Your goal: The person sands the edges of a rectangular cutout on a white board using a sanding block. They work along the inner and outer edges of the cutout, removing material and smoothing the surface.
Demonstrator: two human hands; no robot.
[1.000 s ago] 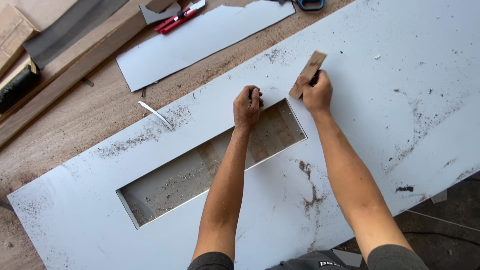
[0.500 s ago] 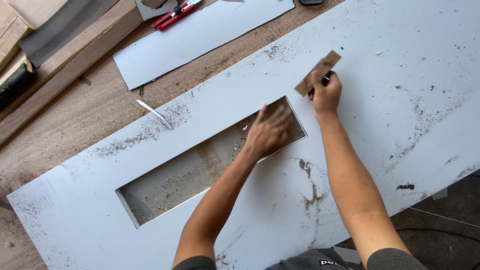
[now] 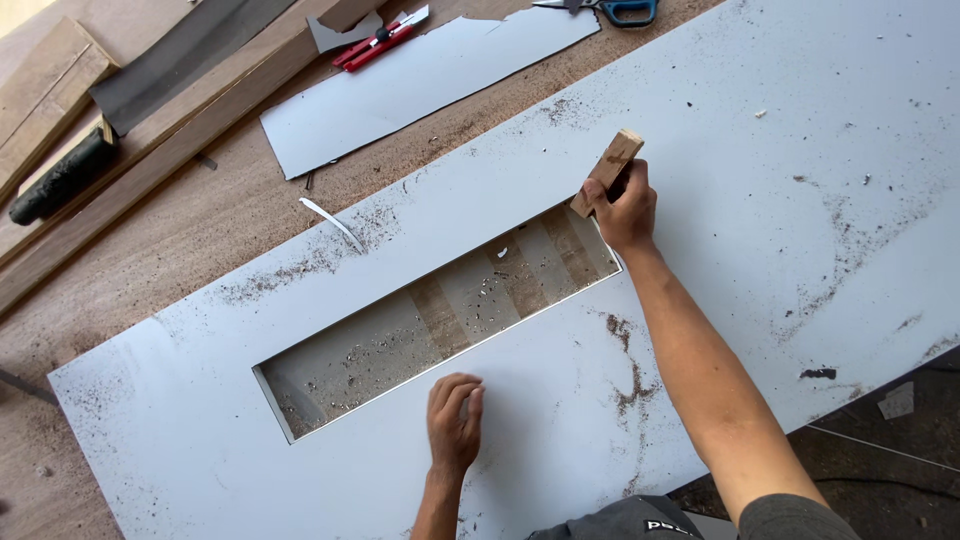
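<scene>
A large white panel [image 3: 760, 200] lies across a wooden workbench, with a long rectangular cutout [image 3: 440, 320] in it. My right hand [image 3: 625, 212] grips a small wooden block [image 3: 607, 171] at the cutout's far right corner, the block's lower end against the panel edge. My left hand [image 3: 455, 422] rests flat on the panel just below the cutout's near edge, fingers together and holding nothing. Dust and fine shavings are scattered over the panel and inside the cutout.
A white offcut strip [image 3: 420, 80] lies behind the panel, with a red utility knife [image 3: 378, 45] and blue-handled scissors [image 3: 610, 10] near it. Wooden boards [image 3: 150, 150] and a dark tool handle [image 3: 60, 180] sit at the left. A thin white sliver [image 3: 335, 225] lies nearby.
My left hand has left the cutout's far edge and swept down to rest on the panel below the cutout. My right hand brought the block down to the cutout's corner.
</scene>
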